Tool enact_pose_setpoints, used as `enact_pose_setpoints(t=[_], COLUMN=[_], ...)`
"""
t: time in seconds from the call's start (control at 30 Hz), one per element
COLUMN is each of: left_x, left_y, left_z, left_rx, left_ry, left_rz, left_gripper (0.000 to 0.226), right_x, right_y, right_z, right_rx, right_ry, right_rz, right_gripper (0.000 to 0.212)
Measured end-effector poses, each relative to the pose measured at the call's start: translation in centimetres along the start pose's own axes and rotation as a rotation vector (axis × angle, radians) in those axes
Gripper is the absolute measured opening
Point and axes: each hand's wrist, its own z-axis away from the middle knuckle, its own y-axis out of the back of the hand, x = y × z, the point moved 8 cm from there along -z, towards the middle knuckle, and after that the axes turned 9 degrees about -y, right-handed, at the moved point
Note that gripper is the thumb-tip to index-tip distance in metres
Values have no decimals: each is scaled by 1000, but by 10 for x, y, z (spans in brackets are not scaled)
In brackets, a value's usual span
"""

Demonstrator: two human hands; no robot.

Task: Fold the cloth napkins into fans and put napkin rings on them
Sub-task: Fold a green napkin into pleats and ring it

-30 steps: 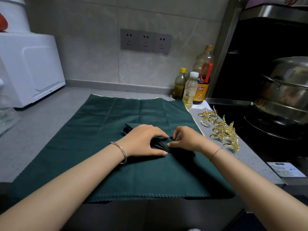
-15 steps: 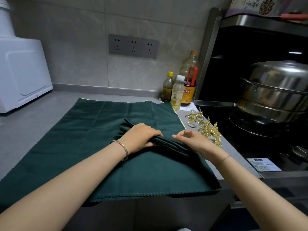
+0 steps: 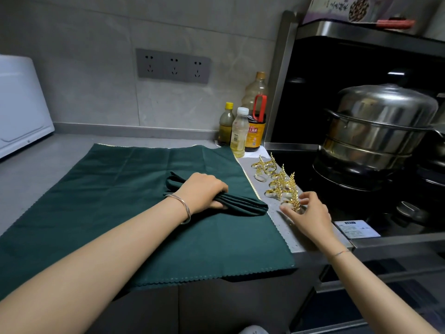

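Two hands at work: left hand [image 3: 202, 190] clamped around pleated green napkin [image 3: 231, 203], pressed to spread cloth [image 3: 120, 189]. Right hand [image 3: 307, 214], fingers apart, touches nearest gold napkin ring [image 3: 292, 202] on counter [image 3: 284, 227].

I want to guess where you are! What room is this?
Most likely a home kitchen: a steel pot sits on a black stove, and sauce bottles stand by the tiled wall.

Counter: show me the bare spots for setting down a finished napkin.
Free: grey counter between white appliance and green cloth; also the cloth's near half. Crowded: the strip right of the cloth, with gold rings, bottles and right hand.
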Motion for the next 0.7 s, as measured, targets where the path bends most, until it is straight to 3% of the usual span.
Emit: enact_pose_setpoints(t=[0.23,0.43,0.7], left_x=[-2,-20,-27], left_y=[4,9,19], left_z=[4,22,49], left_rx=[36,22,-34], left_ry=[11,52,27], left_rz=[-21,0,7], left_gripper=[40,40,40], right_x=[-10,-62,-144], right_y=[-2,-13,-41], right_z=[-2,28,65], right_rx=[30,-303,-390], right_ry=[12,348,665], right_rz=[-21,-71,18], right_gripper=[32,38,41])
